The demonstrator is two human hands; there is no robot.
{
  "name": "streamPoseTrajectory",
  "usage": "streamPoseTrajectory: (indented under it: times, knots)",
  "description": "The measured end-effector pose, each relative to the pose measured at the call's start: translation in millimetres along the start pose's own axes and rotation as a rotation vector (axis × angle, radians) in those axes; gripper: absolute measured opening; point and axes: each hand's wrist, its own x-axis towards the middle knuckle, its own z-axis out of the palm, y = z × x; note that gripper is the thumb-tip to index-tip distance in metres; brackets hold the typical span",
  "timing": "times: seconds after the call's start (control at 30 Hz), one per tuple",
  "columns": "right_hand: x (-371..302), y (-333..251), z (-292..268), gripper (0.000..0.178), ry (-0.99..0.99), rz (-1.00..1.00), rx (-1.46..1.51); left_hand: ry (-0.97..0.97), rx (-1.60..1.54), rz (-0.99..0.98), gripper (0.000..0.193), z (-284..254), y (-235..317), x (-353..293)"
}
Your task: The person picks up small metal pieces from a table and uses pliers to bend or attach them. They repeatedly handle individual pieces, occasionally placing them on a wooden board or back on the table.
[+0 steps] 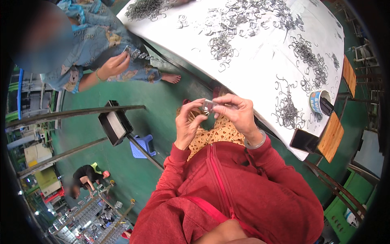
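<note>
Between my hands, above my lap, is a small shiny rectangular metal piece (209,106), like a buckle or frame. My left hand (188,123) pinches it from one side with thumb and fingers. From the other side my right hand (239,114) grips it, its thumb and forefinger at the edge. Fingers cover part of the piece, so its exact kind cannot be made out. To the right, on the white-covered table (252,77), lies a heap of bent wire hooks (289,114). Farther back spreads a large pile of flat metal pieces (239,18).
A paper tub (315,101) with a dark object in it stands near the table's right edge, beside a phone (304,140). At the left a seated person's hand (115,67) holds metal pieces. A black tray (115,126) and blue stool (142,146) are on the left.
</note>
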Motion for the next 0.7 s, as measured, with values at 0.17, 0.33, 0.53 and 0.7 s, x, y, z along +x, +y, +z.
streamPoseTrajectory:
  times: [0.17, 0.33, 0.53, 0.7]
  knots:
    - [5, -8, -3, 0.017, -0.071, 0.061, -0.008, 0.027, 0.269, 0.034, 0.012, -10, -13, 65]
    - [5, -3, 0, 0.015, -0.094, 0.057, -0.033, -0.039, 0.568, 0.169, 0.012, 32, -27, 170]
    - [-3, -3, 5, 0.014, -0.091, 0.098, 0.091, -0.214, 0.813, 0.232, 0.014, 56, -40, 231]
    - [4, -10, 5, 0.014, -0.134, 0.139, 0.011, -0.398, 1.192, 0.432, 0.009, 68, -53, 241]
